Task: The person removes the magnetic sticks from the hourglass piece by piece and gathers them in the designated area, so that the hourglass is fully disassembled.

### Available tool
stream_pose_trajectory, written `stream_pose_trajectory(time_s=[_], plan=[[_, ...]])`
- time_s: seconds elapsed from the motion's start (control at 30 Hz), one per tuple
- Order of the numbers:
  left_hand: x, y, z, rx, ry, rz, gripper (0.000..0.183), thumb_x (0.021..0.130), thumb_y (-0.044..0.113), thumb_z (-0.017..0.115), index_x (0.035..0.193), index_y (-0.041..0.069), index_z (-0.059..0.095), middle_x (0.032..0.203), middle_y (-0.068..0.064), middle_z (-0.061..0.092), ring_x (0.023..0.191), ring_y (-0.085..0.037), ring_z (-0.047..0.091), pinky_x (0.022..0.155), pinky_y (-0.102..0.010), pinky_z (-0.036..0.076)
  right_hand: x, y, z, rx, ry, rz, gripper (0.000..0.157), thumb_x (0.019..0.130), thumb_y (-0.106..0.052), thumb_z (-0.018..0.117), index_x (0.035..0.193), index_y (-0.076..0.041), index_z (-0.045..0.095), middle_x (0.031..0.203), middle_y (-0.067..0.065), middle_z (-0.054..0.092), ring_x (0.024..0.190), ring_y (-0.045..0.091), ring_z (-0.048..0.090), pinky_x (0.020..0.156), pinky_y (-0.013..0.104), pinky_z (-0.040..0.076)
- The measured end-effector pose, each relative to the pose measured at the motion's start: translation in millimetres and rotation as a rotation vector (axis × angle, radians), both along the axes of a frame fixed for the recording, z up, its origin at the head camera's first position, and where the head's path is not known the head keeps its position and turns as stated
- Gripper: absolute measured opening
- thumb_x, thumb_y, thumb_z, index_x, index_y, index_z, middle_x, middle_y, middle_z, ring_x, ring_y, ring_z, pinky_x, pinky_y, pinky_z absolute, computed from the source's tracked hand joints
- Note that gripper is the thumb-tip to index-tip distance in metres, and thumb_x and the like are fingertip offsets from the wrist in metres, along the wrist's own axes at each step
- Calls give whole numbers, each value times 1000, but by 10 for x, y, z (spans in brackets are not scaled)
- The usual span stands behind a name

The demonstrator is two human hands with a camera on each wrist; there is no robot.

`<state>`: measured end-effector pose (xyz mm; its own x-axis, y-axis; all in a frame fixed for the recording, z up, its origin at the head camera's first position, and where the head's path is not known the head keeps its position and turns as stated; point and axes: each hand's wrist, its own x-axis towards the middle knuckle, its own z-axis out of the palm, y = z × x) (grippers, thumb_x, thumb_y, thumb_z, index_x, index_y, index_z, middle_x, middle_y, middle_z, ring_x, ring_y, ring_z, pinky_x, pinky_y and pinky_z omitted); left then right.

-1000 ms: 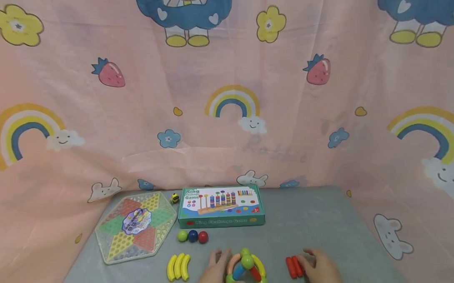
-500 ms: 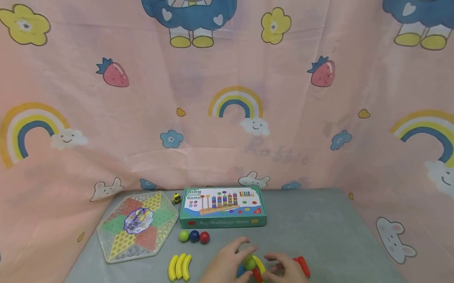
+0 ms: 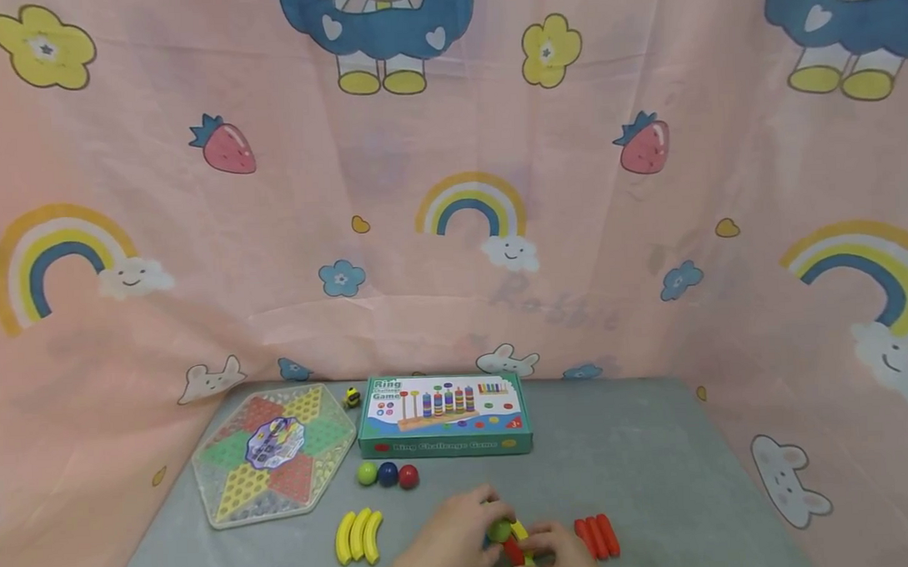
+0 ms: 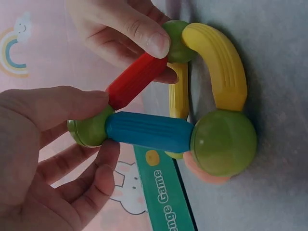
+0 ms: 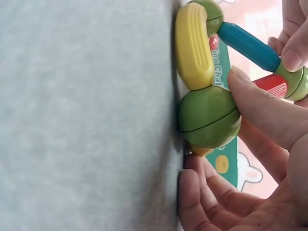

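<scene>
A ball-and-rod building toy [image 3: 513,552] stands at the table's front, made of green balls joined by straight and curved rods. My left hand [image 3: 458,529] pinches its top green ball [image 4: 91,127] between thumb and fingers. From that ball a blue rod [image 4: 149,132] and a red rod [image 4: 137,79] slope down to lower green balls. My right hand [image 3: 557,551] pinches the red rod's lower end, thumb at its join with a green ball [image 5: 210,117]. Yellow curved rods [image 5: 193,45] run along the base, and a peach rod [image 4: 204,168] is mostly hidden behind a ball.
Three red rods [image 3: 597,536] lie right of the hands, three yellow curved rods [image 3: 358,536] to the left. Green, blue and red balls [image 3: 408,476] sit in a row before a Ring Challenge Game box [image 3: 445,445]. A hexagonal checkers board [image 3: 227,454] and small bee figure [image 3: 352,397] are behind left.
My right hand has left the loose red rods and moved left to the toy. My left hand has gone from the toy's left side up to its top ball.
</scene>
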<state>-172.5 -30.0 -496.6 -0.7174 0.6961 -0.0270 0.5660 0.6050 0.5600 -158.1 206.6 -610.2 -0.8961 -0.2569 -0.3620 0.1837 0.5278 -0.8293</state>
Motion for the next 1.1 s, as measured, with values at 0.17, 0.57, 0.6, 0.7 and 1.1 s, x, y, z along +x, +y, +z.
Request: stream_pose_trajectory(time_s=[0.17,0.57,0.6,0.7,1.1], plan=[[-6,7,-37,55,-11,-4,28,87,19,78,114,24,73,106,17,62,85,4,51,76,-18,50,-71,81,-255,-34,-41,-12,62,73,-59,83,109,-9,78,120,13,60,101,27,61,82,46,59],[-71,-77,-38,227,-184,88,28,91,13,72,119,13,71,104,9,67,83,4,55,72,-16,51,95,-66,330,-47,-37,4,56,84,-43,81,112,4,74,120,19,60,98,29,66,82,44,60],[-87,-94,-18,234,-186,101,28,91,12,72,120,12,71,104,7,68,82,3,55,72,-16,51,90,-53,305,-61,-33,6,55,84,-43,81,112,4,74,120,19,60,98,29,66,81,44,60],[-131,-139,19,227,-172,113,29,92,13,72,120,13,71,106,6,68,83,2,56,73,-18,52,16,48,66,-94,-53,1,56,81,-47,82,112,0,75,123,18,59,98,30,66,82,47,59],[-185,-206,-102,438,-504,261,24,95,20,68,119,15,68,109,4,69,92,-13,64,83,-34,55,-104,167,-340,-90,-78,-3,64,73,-56,85,111,-6,77,123,14,59,98,27,65,80,46,60]])
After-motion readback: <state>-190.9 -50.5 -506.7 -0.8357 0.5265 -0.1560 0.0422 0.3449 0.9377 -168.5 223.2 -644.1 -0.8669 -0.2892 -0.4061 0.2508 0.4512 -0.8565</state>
